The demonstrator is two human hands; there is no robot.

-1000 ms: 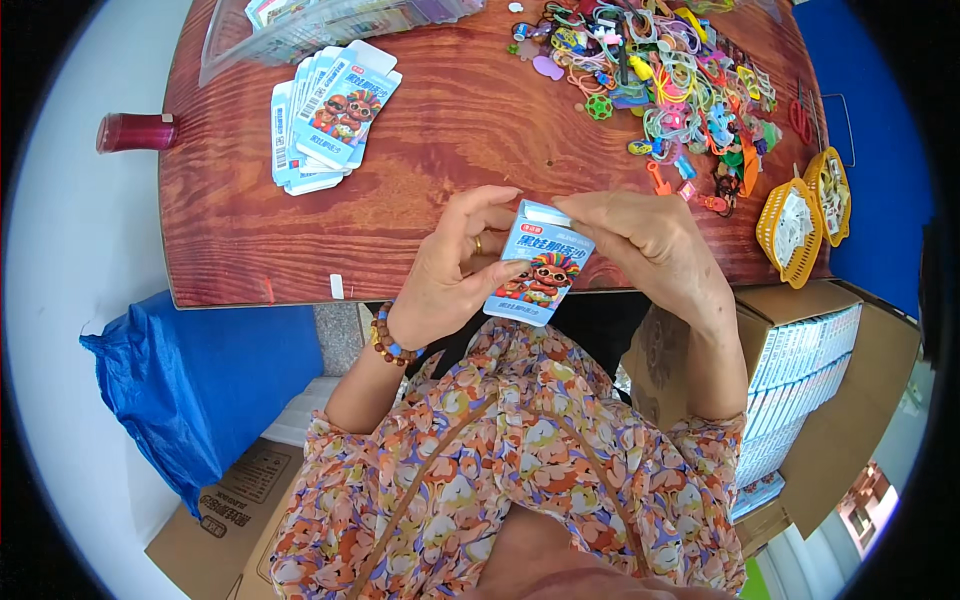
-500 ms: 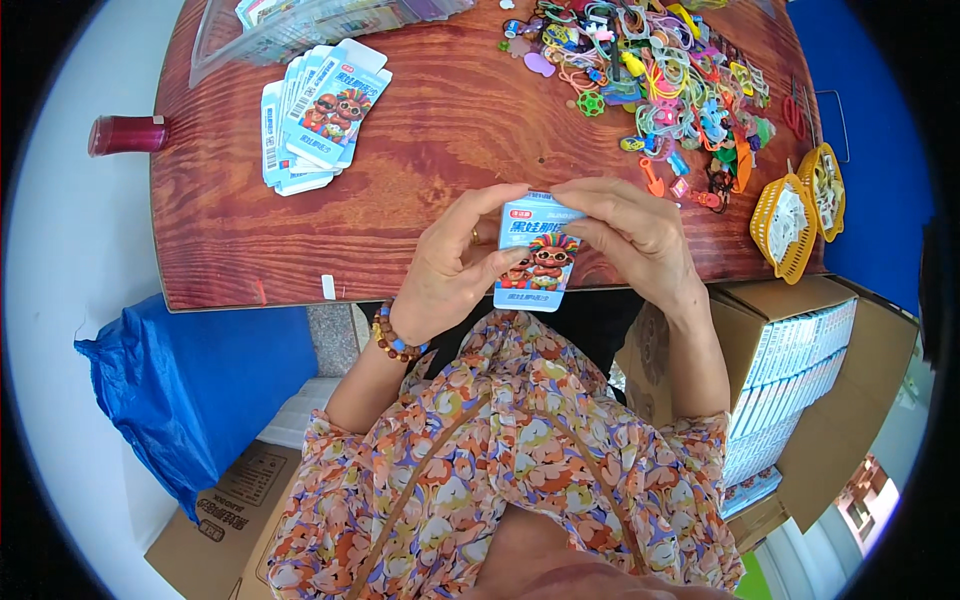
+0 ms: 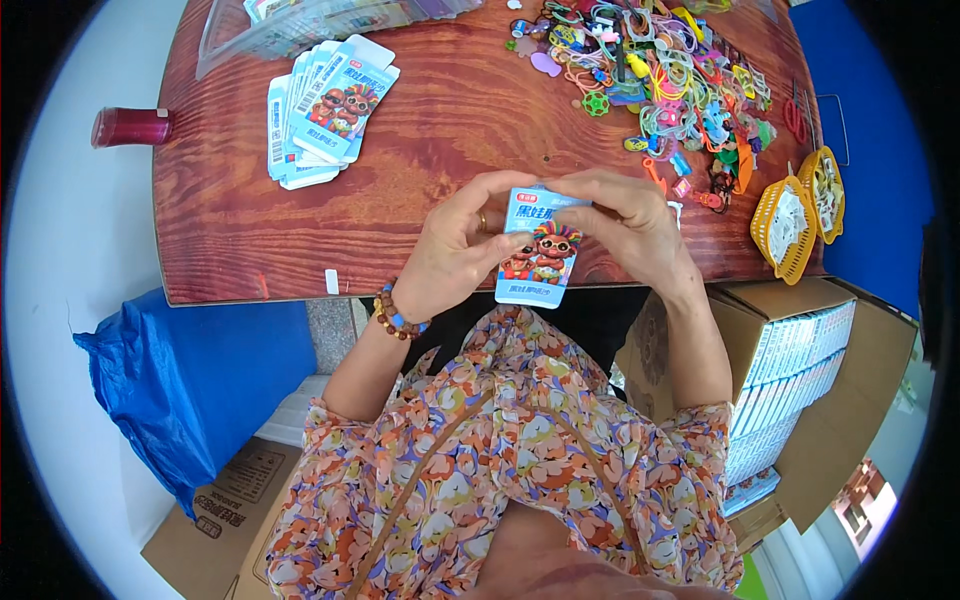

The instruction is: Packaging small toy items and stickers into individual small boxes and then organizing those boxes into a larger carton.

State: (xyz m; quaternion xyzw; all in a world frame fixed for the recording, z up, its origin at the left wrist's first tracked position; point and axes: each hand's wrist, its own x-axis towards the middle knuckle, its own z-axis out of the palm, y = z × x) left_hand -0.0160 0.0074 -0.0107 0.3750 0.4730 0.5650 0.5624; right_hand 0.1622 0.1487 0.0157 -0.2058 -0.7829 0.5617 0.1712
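Observation:
Between both hands, over the table's front edge, is a small light-blue carton point(image 3: 537, 265) printed with cartoon figures. My left hand point(image 3: 465, 240) grips its left side, the thumb lying across the front. My right hand point(image 3: 630, 225) closes on the upper right, its fingers at the top end and thumb on the front face. The fingers partly cover the carton's top, so whether its flap is closed cannot be seen. At the far left of the table lies a fanned pile of flat cartons point(image 3: 345, 105) of the same design.
A clear plastic bin point(image 3: 225, 45) stands behind the pile. Colourful small toys and cords point(image 3: 665, 90) cover the far right, with red scissors point(image 3: 795, 118) beside them. Yellow baskets point(image 3: 768, 235) sit at the right edge. Below stands a cardboard box point(image 3: 830, 420) of packed cartons. A dark-red jar point(image 3: 135, 127) is at left.
My right thumb has shifted inward over the carton's front, and the right fingers have moved slightly at its top. The carton stays in nearly the same place.

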